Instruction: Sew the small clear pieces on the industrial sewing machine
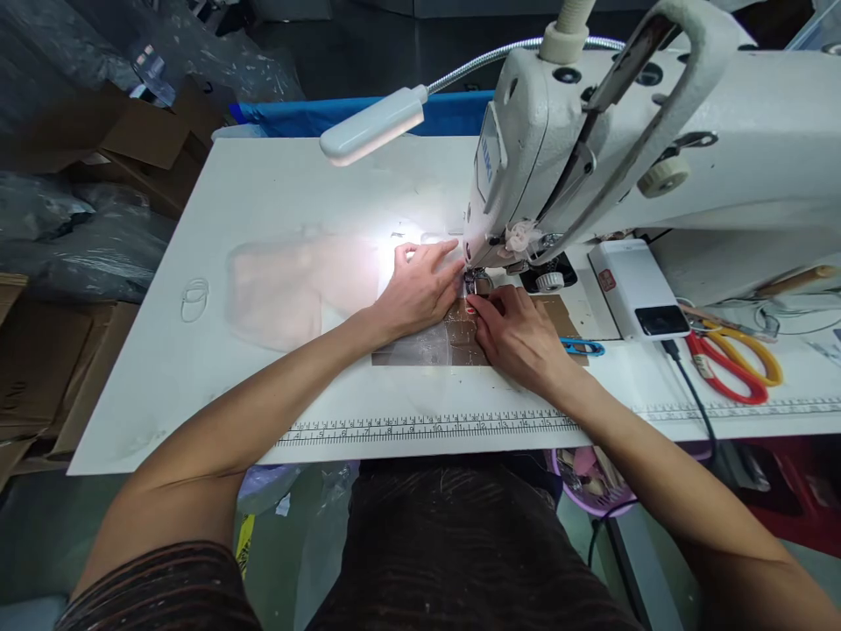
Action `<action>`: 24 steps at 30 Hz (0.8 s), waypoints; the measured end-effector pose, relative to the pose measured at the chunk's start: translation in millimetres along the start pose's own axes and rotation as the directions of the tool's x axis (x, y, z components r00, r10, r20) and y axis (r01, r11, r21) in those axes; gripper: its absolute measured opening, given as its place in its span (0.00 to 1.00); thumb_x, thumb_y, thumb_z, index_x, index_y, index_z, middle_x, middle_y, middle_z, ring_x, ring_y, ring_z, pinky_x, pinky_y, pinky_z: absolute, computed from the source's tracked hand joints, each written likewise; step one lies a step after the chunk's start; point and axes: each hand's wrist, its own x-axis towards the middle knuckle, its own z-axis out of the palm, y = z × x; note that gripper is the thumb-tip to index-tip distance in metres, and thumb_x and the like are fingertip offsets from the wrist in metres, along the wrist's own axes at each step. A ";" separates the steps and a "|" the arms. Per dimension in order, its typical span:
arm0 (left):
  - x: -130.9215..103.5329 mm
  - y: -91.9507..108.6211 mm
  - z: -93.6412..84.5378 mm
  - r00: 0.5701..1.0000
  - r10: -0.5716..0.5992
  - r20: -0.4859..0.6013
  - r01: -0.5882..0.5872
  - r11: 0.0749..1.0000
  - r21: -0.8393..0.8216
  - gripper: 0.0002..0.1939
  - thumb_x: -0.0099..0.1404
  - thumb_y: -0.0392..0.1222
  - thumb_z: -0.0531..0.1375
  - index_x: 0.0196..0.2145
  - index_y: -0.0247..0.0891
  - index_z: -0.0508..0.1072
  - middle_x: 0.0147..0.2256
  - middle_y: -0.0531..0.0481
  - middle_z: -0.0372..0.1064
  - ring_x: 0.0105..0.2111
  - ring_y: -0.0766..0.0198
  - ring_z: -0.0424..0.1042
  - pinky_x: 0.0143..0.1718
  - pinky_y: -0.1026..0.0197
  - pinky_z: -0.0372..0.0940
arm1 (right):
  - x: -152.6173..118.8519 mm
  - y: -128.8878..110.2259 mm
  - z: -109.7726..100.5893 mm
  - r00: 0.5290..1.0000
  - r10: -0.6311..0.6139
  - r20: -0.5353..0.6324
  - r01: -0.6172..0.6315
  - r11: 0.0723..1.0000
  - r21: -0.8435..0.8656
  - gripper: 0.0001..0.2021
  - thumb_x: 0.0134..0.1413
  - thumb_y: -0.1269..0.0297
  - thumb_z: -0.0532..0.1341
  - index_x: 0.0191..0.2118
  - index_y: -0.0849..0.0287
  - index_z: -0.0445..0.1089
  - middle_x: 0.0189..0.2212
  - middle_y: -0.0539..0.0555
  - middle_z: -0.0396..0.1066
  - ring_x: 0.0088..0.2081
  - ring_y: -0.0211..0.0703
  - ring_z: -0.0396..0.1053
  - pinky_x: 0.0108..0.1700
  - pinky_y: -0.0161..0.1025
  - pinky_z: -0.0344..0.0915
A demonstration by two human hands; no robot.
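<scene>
A white sewing machine [519, 158] stands on the right of the table, its presser foot [474, 282] down low between my hands. My left hand [424, 285] lies flat left of the foot, fingers stretched and spread. Right of the foot, my right hand [522, 337] has its fingers drawn together in a pinch. A small red spot shows at its fingertips; what they hold is hidden. Under both hands lies a flat brown and greyish piece [427, 349], partly covered. A small blue thread snipper [582, 347] lies beside my right wrist.
A lit lamp [374, 127] hangs over the white table [164, 386]. A white device [637, 289] with a cable, red-handled scissors [729, 377] and yellow-handled scissors [755, 346] lie right. Pale loops [194, 300] lie left. A printed ruler [434, 428] runs along the front edge.
</scene>
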 end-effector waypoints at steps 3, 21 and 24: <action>-2.5 -3.4 1.1 0.992 0.118 -0.033 -0.119 0.993 -0.022 0.14 0.68 0.33 0.50 0.42 0.42 0.75 0.47 0.46 0.75 0.43 0.56 0.71 0.55 0.39 0.54 | -5.0 6.9 1.4 0.998 0.016 -0.069 -0.006 0.989 0.145 0.16 0.64 0.67 0.53 0.52 0.60 0.72 0.43 0.64 0.68 0.44 0.58 0.67 0.44 0.55 0.68; -3.6 -8.7 7.2 0.982 0.181 -0.056 -0.187 0.976 -0.109 0.17 0.62 0.33 0.53 0.38 0.43 0.80 0.42 0.51 0.79 0.40 0.60 0.76 0.59 0.43 0.58 | -6.5 16.1 5.5 0.977 0.134 -0.163 -0.055 0.909 0.413 0.12 0.59 0.70 0.55 0.42 0.58 0.76 0.38 0.59 0.71 0.41 0.53 0.71 0.45 0.52 0.71; -4.3 -10.6 8.3 0.980 0.191 -0.064 -0.197 0.973 -0.122 0.17 0.62 0.33 0.53 0.39 0.44 0.81 0.41 0.51 0.79 0.41 0.60 0.76 0.59 0.44 0.59 | -7.3 15.7 5.5 0.979 0.126 -0.163 -0.048 0.909 0.413 0.12 0.59 0.70 0.55 0.42 0.58 0.76 0.39 0.59 0.71 0.42 0.53 0.71 0.45 0.52 0.71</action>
